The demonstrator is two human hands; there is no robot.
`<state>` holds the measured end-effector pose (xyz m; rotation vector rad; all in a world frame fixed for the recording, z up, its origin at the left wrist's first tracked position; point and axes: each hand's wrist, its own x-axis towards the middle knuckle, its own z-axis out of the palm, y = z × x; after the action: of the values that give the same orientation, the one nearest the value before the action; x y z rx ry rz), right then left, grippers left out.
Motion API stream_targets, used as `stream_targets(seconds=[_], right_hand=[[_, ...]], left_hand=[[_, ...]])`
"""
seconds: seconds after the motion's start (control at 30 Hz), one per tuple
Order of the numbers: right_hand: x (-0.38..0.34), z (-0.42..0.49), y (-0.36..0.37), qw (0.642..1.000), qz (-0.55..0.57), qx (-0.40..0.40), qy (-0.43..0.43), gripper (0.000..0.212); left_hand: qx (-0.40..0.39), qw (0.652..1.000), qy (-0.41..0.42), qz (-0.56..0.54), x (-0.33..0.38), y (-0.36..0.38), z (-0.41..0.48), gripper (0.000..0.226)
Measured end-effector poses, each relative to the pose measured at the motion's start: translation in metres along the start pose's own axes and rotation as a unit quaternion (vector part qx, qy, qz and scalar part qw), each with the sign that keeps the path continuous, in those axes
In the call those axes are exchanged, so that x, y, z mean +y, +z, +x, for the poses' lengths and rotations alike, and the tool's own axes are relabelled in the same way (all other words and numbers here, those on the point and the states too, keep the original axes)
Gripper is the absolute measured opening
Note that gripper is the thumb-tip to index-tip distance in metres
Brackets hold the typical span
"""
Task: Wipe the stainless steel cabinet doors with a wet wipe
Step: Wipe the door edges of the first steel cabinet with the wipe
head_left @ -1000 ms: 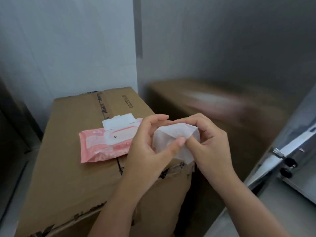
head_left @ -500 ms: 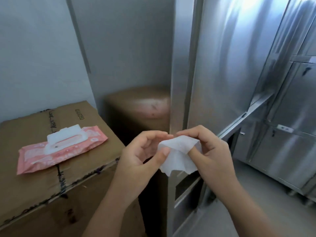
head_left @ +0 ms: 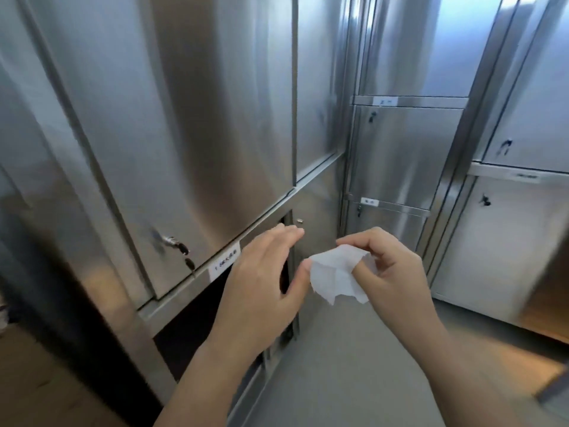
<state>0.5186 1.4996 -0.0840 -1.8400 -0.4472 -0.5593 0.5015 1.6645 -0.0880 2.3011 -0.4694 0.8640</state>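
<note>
The right hand [head_left: 397, 272] pinches the wet wipe [head_left: 334, 278] in curled fingers [head_left: 360, 240], mid-air, near the steel cabinet doors [head_left: 191, 118]. The left hand [head_left: 261, 278] has straight fingers and holds nothing, its thumb at the wipe's edge.

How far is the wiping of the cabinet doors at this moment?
Done: the right hand pinches a wet wipe, ready. In hand: the wipe is crumpled, the left hand open beside it. Left: all the wiping; the wipe touches no stainless steel cabinet door yet.
</note>
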Motion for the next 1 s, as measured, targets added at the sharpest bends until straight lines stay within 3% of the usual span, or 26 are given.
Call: stream_targets(seconds=[0.1,0.5,0.77,1.0], right_hand=[[0.019,-0.011,-0.045,0.998,-0.049,0.043,0.023,0.044],[0.078,-0.033,-0.147,0.961,-0.194,0.162,0.112,0.048],[0.131,0.017,-0.163,0.937,-0.269,0.194,0.107,0.048],[0.177,0.115,-0.143,0.949,-0.242,0.164,0.121,0.039]], left_hand=[[-0.041,0.998,0.030,0.031,0.026,0.034,0.011,0.048],[-0.111,0.988,0.104,0.025,0.075,0.153,0.043,0.035],[-0.131,0.984,0.114,-0.044,0.054,0.227,0.100,0.034],[-0.117,0.986,0.110,-0.045,-0.005,0.272,0.180,0.036]])
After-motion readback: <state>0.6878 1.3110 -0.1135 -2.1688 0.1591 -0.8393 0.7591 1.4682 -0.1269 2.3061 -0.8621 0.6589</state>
